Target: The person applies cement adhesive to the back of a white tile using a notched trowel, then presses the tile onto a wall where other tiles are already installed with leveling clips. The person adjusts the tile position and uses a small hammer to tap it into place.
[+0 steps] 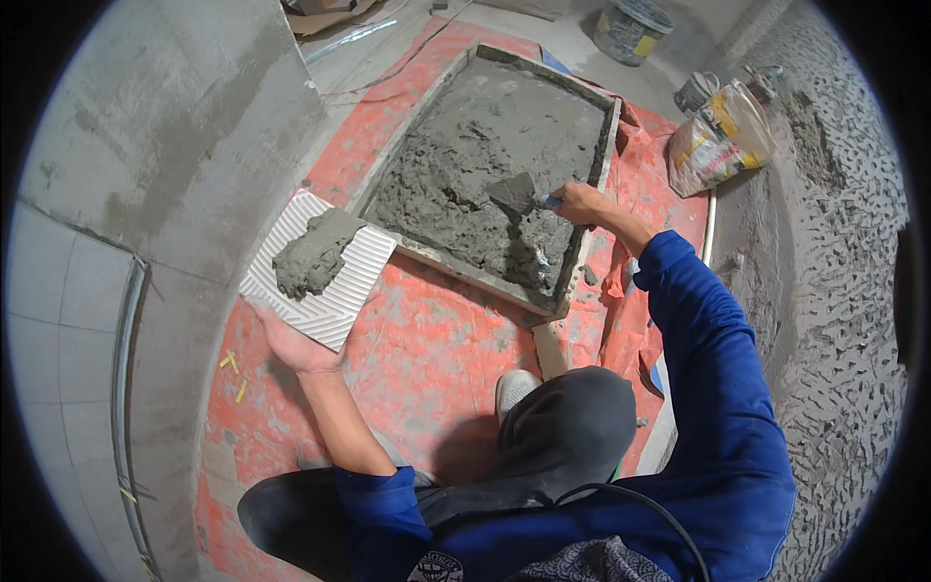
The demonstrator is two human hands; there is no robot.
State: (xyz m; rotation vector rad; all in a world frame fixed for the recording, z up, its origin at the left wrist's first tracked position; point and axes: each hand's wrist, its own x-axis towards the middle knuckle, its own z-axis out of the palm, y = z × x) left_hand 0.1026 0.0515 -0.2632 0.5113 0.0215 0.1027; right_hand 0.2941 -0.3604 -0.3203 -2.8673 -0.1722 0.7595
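My left hand supports a white square tile by its lower edge, its ribbed side facing up, with a lump of grey mortar on it. The tile's upper corner is beside a shallow rectangular mortar box holding wet grey mortar. My right hand grips the blue handle of a trowel, whose mortar-smeared blade is over the mortar in the box, near its right side.
An orange sheet lies under me and the box. A bag and small bucket stand at right, a larger bucket behind. Walls rise on both sides; a metal strip runs along the left one.
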